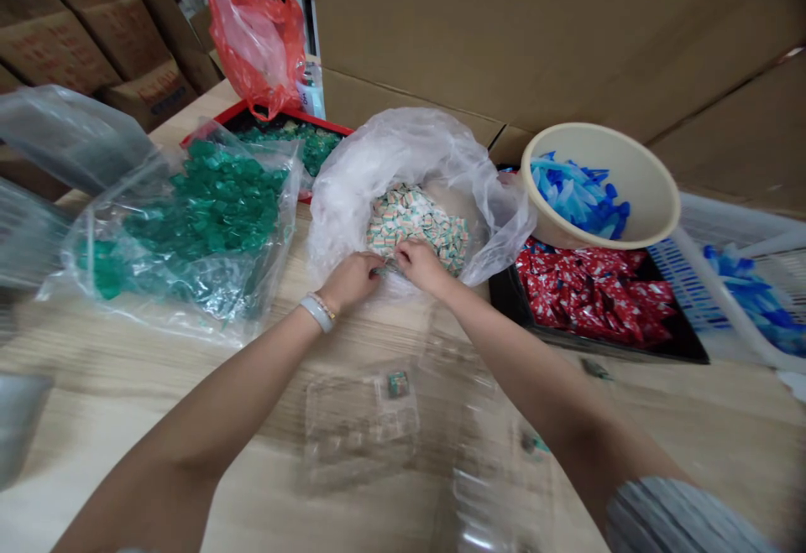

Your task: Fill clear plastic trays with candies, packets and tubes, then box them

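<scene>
Both hands work at the near edge of a heap of small white, green and orange wrapped sweets (419, 226), which lies in an opened translucent white plastic bag (403, 146) at the middle of the pale wooden table (157, 385). Left hand (353, 278), with a pale band at its wrist, and right hand (421, 263) sit just beside each other, fingers curled narrow into the sweets. I cannot tell whether either has a piece pinched. I judge this to be the picking step, with sweets being gathered from the heap. Nearer to me lies a flat clear plastic pouch (358, 423) with one small green sweet (397, 383) on it. Any lift from the heap calls for a firm pinch on a few pieces without snagging the bag's loose film. Left of the heap lies a clear bag of green sweets (214, 200). Right of it stand a cream round bowl (655, 192) of blue pieces and a black tray (630, 350) of red sachets.
</scene>
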Demonstrator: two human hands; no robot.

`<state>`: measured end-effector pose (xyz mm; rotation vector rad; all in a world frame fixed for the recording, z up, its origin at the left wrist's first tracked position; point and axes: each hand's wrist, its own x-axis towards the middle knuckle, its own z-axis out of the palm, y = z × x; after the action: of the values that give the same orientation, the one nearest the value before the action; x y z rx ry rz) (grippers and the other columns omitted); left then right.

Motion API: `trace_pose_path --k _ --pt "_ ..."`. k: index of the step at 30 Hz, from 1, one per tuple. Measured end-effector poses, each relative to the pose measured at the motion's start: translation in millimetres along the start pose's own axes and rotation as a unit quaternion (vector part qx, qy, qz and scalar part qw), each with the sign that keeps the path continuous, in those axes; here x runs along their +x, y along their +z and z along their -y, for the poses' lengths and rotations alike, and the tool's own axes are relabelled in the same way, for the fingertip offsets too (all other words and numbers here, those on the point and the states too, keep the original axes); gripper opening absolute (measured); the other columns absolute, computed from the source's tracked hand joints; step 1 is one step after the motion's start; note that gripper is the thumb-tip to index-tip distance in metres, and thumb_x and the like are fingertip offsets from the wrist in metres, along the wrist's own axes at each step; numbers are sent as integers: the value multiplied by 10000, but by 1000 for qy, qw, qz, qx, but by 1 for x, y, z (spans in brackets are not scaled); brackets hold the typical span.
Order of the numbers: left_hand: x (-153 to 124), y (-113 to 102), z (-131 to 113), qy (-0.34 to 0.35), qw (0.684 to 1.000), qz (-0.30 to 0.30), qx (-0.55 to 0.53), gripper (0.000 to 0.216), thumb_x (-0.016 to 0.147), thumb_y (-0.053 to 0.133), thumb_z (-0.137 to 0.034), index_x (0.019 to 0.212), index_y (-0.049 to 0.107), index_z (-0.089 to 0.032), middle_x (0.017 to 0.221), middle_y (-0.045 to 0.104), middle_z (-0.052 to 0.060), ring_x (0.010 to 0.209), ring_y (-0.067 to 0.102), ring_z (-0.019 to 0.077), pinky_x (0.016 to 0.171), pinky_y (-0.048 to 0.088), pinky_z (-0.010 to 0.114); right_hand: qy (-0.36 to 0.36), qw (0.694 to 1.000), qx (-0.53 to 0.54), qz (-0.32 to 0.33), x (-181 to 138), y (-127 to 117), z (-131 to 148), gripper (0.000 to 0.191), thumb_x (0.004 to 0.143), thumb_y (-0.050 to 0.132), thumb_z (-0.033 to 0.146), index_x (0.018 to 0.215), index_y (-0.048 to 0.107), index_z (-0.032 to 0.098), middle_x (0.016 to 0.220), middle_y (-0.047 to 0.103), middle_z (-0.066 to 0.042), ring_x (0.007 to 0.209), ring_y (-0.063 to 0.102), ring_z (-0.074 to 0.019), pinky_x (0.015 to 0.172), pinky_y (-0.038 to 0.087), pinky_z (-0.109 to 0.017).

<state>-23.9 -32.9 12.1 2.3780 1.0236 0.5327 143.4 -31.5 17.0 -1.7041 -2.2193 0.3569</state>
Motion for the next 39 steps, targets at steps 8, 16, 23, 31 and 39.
trace_pose_path --k 8,16,23,31,39 --pt "-9 4 0 -4 998 -57 -13 273 738 459 -114 952 629 -105 1008 627 93 924 566 165 856 434 270 33 998 18 46 8 -18 4 180 752 419 109 695 587 142 610 545 -4 582 458 -106 573 316 -202" --pt "-8 1 -1 51 998 -22 33 282 745 464 -89 977 620 -121 1049 615 84 953 546 185 877 422 321 -49 992 -15 114 13 -12 7 172 743 481 151 625 605 156 619 575 -14 604 476 -111 594 317 -212" --pt "-5 0 1 43 999 -11 10 279 724 465 -75 936 637 -131 1019 629 83 932 562 189 859 427 305 -22 989 53 137 11 -9 6 90 673 537 104 711 607 143 652 565 12 589 471 -87 562 329 -183" --pt "-6 1 4 32 999 -16 -3 298 723 473 -86 972 629 -135 1031 626 77 953 554 185 879 418 305 -39 990 30 131 13 -8 4 149 727 490 103 725 630 153 664 584 -1 626 487 -101 605 340 -195" --pt "-5 0 4 31 999 -9 -8 296 733 455 -89 964 630 -152 1027 626 65 944 560 174 879 422 299 -79 988 -48 127 10 -7 12 139 744 499 146 720 636 147 728 595 -52 719 511 -140 657 349 -223"
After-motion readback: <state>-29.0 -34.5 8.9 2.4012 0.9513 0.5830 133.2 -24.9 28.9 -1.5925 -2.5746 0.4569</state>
